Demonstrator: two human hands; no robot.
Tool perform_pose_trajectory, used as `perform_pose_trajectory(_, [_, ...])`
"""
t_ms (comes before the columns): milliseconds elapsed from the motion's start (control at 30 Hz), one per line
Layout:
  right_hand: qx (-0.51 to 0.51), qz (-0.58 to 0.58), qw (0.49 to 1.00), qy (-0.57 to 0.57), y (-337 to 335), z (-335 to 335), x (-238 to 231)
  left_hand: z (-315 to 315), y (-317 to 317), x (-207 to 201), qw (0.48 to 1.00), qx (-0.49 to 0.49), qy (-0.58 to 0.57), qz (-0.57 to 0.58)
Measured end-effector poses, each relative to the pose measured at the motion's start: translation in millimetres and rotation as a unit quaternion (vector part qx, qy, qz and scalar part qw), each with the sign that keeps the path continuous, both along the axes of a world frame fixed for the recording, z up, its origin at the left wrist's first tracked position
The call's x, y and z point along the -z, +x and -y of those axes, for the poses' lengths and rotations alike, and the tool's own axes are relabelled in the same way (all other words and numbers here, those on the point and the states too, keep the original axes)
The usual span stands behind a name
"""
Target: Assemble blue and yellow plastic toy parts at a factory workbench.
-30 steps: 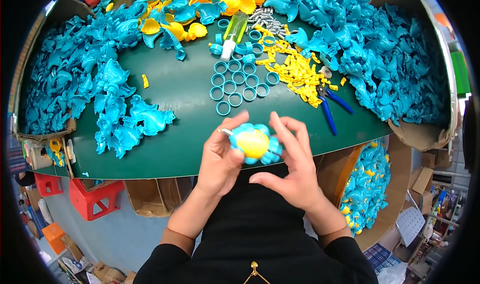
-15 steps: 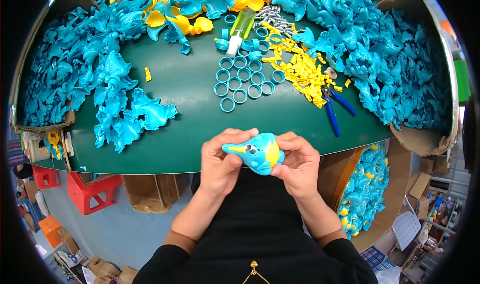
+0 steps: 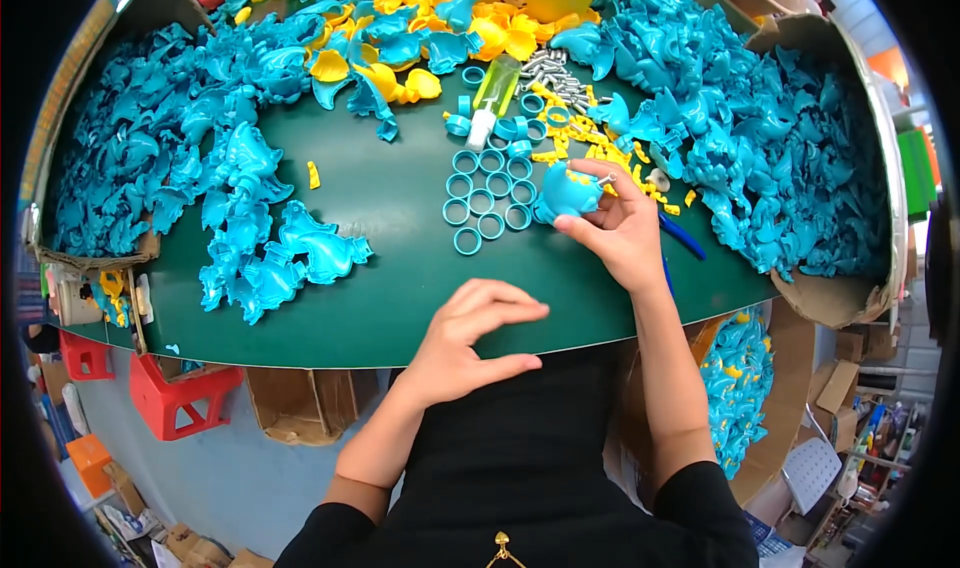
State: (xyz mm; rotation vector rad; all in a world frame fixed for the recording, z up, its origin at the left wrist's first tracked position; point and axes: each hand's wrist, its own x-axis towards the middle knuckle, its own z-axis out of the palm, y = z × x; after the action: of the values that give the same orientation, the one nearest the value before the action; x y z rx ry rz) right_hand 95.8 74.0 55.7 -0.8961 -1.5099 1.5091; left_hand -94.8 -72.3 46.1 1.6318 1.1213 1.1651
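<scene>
My right hand [image 3: 625, 228] is closed on a blue and yellow plastic toy [image 3: 565, 194], held between thumb and fingers above the table. A small silvery bit shows at the toy's right side, by the fingers. Just left of the toy stand several blue plastic rings [image 3: 467, 240], set close together in rows. My left hand [image 3: 475, 338] is open over the table's near edge, thumb and fingers apart with nothing between them. Blue-handled pliers [image 3: 683, 238] lie beside my right wrist, which partly hides them. Small yellow plastic pieces [image 3: 600, 148] are heaped behind my right hand.
Blue shell pieces [image 3: 110, 188] pile up at the left, and more blue shells [image 3: 800, 158] at the right, in cardboard. Beyond the rings lie a spray bottle [image 3: 490, 103] and silvery metal cylinders [image 3: 555, 78]. A box of blue-yellow toys [image 3: 740, 388] stands below the table's right edge.
My left hand has let go of the toy and opened. My right hand has carried the toy forward and right, from the near edge to beside the rings, and turned it.
</scene>
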Motion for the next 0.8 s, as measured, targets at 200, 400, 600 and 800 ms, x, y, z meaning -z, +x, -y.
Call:
perform_pose_trajectory(200, [0.016,0.257,0.929,0.267,-26,13,-20,2,-2,5,1.0,-0.022,0.011,-0.016])
perform_pose_trajectory(400, [0.081,0.258,0.914,0.302,-29,25,-9,7,-8,-20,0.999,0.021,-0.017,0.036])
perform_pose_trajectory(600, [0.07,0.133,0.976,0.159,2,25,-15,-45,-98,-63,0.92,-0.161,0.113,-0.339])
perform_pose_trajectory(800, [0.252,0.557,0.764,0.206,166,110,-89,-99,-138,-71,0.828,-0.267,-0.07,-0.489])
